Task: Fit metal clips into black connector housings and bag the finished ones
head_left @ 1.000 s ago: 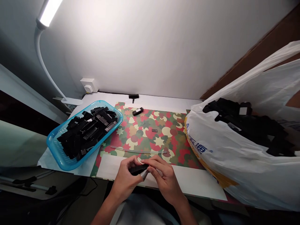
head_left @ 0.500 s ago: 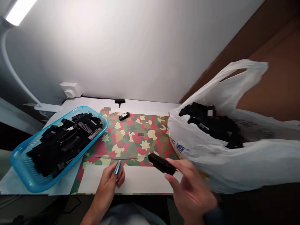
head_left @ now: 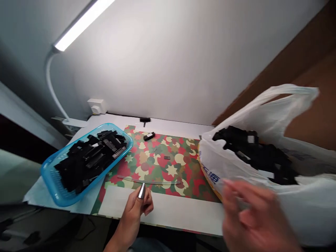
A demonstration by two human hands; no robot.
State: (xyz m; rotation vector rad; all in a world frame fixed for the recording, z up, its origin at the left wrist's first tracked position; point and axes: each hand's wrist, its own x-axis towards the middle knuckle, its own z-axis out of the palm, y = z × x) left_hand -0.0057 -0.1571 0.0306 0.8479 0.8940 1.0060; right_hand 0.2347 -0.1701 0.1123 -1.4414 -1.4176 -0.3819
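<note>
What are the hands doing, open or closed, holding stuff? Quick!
Left hand: closed, holding the silver tool.
Right hand: too blurred to tell open or closed; nothing shows in it.

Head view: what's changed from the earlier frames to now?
The right hand moved rightward, to in front of the white bag, and has apparently let go of the black piece; where that landed isn't clear. The left hand still grips the silver tool. Blue basket, clear strip and labelled black part stayed put.
</note>
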